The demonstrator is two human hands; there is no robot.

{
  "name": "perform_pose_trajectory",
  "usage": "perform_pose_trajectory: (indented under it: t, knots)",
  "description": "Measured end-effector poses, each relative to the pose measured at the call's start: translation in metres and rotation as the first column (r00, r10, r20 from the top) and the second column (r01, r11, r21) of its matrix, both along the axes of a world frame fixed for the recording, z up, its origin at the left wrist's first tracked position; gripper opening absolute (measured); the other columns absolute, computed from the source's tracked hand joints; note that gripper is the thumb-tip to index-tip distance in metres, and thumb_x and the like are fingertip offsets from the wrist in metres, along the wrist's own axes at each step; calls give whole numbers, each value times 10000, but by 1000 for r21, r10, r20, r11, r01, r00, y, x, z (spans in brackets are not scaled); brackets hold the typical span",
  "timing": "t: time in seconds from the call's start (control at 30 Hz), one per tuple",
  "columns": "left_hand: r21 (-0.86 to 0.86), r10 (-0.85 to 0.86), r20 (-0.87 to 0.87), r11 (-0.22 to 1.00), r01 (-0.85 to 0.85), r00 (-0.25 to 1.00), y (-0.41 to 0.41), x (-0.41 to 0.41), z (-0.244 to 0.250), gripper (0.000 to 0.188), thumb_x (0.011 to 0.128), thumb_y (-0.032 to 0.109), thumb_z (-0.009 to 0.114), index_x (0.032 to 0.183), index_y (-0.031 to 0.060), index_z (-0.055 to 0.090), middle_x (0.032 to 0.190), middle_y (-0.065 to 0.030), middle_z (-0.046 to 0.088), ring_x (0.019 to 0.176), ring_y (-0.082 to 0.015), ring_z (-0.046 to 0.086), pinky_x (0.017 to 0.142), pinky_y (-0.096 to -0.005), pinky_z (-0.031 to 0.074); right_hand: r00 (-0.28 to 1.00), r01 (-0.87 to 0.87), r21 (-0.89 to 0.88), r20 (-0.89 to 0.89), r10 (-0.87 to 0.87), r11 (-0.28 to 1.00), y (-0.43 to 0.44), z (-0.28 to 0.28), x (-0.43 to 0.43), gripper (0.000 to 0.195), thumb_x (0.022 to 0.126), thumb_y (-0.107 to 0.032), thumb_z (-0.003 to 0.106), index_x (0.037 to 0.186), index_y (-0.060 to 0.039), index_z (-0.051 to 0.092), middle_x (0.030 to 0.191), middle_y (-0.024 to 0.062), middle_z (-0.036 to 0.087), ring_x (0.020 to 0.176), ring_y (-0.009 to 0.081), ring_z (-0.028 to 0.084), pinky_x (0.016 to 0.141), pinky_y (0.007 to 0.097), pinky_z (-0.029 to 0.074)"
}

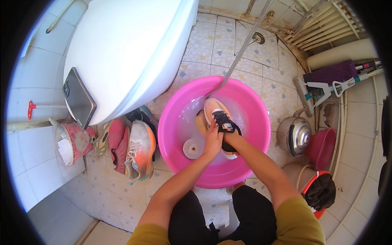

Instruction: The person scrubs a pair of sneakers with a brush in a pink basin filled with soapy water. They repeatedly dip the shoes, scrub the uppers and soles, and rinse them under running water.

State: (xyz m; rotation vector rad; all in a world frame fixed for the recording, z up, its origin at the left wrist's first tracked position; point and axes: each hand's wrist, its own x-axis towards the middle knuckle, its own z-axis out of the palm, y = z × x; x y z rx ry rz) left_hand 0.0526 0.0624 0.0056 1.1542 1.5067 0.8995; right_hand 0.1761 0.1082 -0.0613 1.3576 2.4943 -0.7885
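Observation:
Over soapy water in a pink plastic basin, a sneaker with a pale toe and black laces points away from me. My left hand grips its side by the laces. My right hand is at the ankle opening, its fingers hidden in or behind the shoe. Partly under this sneaker lies a yellowish thing, perhaps a second shoe. A round white shower head rests in the basin at the left, and a grey shower hose runs down into the far side of the water.
Left of the basin stand a grey-orange sneaker, red shoes and a waste bin. A phone lies on a white washing machine or tub. To the right are a metal kettle, a bucket and mops.

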Motion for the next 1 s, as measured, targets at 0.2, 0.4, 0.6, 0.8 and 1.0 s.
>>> perform_pose_trajectory:
  t: [0.2,0.4,0.6,0.8,1.0]
  knots:
    - [-60,-45,-83,997,40,996,-9,-3,-3,383,954,156,469,1291,-21,514,1478,-264,329,1374,-365,336,1125,-378,273,952,142,-454,307,5,880,-12,133,-14,363,866,-231,524,1165,-33,577,1167,202,624,1007,322,645,860,436,512]
    - [-44,-31,-33,999,30,999,1,-7,-1,426,963,184,459,1333,-28,472,1469,-252,353,1368,-364,346,1124,-371,272,995,92,-224,64,-79,970,3,74,-12,368,853,-222,557,1184,-59,565,1107,218,621,930,368,648,807,436,524]
    - [-63,17,2,998,-17,1000,-2,-7,-2,416,939,159,460,1313,-20,495,1489,-256,313,1376,-380,318,1121,-385,279,954,239,-172,226,-198,956,-31,188,10,335,835,-122,552,1152,-14,561,961,232,623,858,369,674,736,483,542]
    - [-111,74,129,992,-60,989,10,-5,2,419,927,141,452,1318,-4,494,1475,-266,331,1369,-380,327,1123,-389,276,966,152,-11,214,-146,988,-2,110,-27,214,824,-140,586,920,37,659,835,213,678,735,331,693,678,425,562]
    - [-91,112,133,991,-100,985,8,-9,-24,379,926,140,457,1263,-10,543,1472,-265,338,1358,-379,346,1111,-377,283,954,251,-101,195,-228,963,-19,187,17,232,889,-302,572,961,-103,667,779,175,676,715,372,670,653,497,536]
